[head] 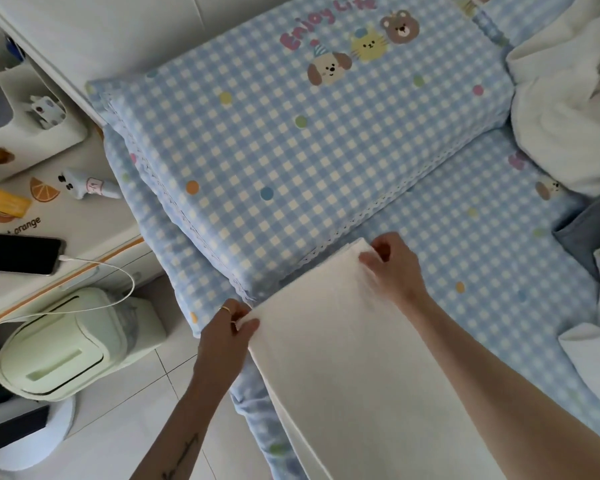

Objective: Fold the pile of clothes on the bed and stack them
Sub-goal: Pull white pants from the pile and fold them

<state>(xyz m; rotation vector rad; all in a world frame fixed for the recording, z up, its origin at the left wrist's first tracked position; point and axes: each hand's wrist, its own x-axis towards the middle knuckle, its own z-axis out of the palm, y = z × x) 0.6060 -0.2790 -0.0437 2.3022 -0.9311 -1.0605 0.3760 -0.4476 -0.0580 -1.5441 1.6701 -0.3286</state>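
checked bed, both hands pinching white cloth

Matt white cloth, checked cotton-look sheet, glossy phone

A white garment lies flat along the near edge of the bed, folded into a smooth, long rectangle with layered edges showing at its far corner. That far end just touches the lace hem of the checked pillow. Off to the right sits the pile of clothes, crumpled white fabric heaped up, with a blue-grey piece tucked below it.
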